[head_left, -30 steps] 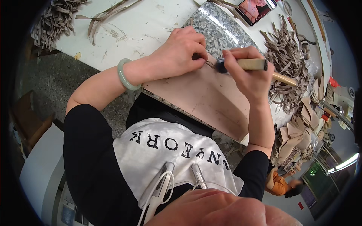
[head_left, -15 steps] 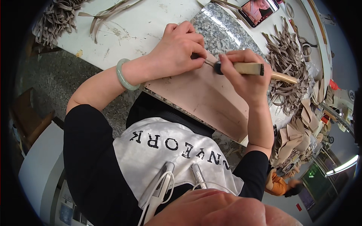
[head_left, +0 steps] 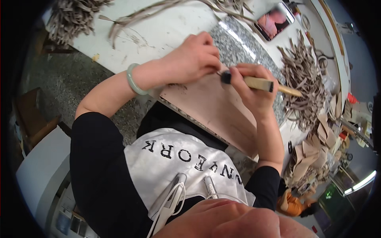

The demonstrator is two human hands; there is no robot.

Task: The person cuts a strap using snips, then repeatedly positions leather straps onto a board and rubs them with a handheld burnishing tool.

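My right hand (head_left: 256, 89) is closed round a wooden-handled tool (head_left: 260, 83) with a dark rounded end and a black-capped beige part; a pale wooden shaft sticks out past my hand to the right. Its dark end sits just beside the fingertips of my left hand (head_left: 200, 57). Those left fingers are bent and pinched together over the board, and what they hold is too small and hidden to make out. Under both hands lies a pinkish-tan board (head_left: 210, 101), at the near edge of the table. A grey speckled stone slab (head_left: 238, 41) adjoins its far side.
Bundles of taupe strips lie at the right (head_left: 303, 75) and far left (head_left: 75, 20), with loose strips (head_left: 154, 10) along the back. A phone (head_left: 274, 23) stands behind the slab. Beige cut pieces (head_left: 305, 156) are heaped at right. A person in orange (head_left: 291, 204) is farther off.
The whole view has shifted a little, with the table lower and more right in the picture. Both hands keep their grip, and the tool's dark end stays close to my left fingertips.
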